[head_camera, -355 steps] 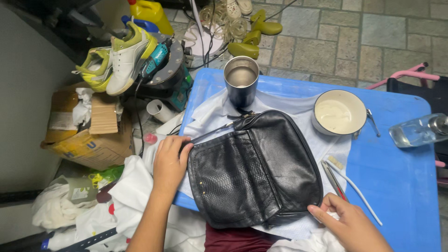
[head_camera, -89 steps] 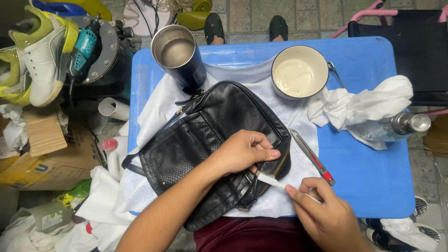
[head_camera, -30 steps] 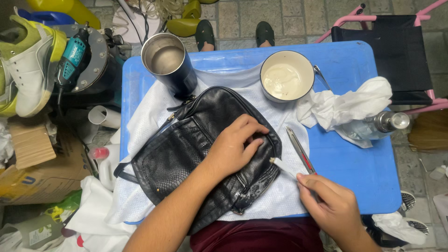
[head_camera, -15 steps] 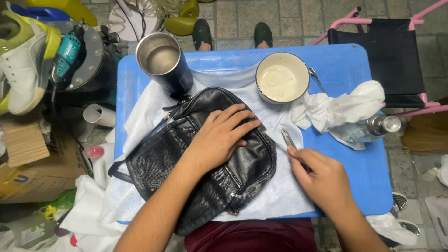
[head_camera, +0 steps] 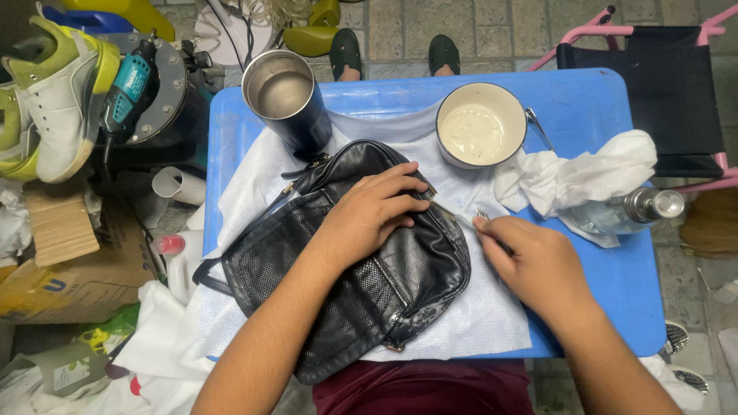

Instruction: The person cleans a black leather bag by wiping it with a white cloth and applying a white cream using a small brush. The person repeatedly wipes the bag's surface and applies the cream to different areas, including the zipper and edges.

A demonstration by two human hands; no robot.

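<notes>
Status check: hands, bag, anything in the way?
Left hand flat on black bag. Right hand pinches white stick at bag's edge. Crumpled cloth close beside, nothing blocking.

Bare forearms, no sleeves; maroon garment (head_camera: 419, 388) at lap.

The bag (head_camera: 354, 269) lies on a cloth (head_camera: 492, 307) on the table (head_camera: 615, 100); behind it stand a metal cup (head_camera: 286, 98), left, and a bowl (head_camera: 480, 124), right.
</notes>
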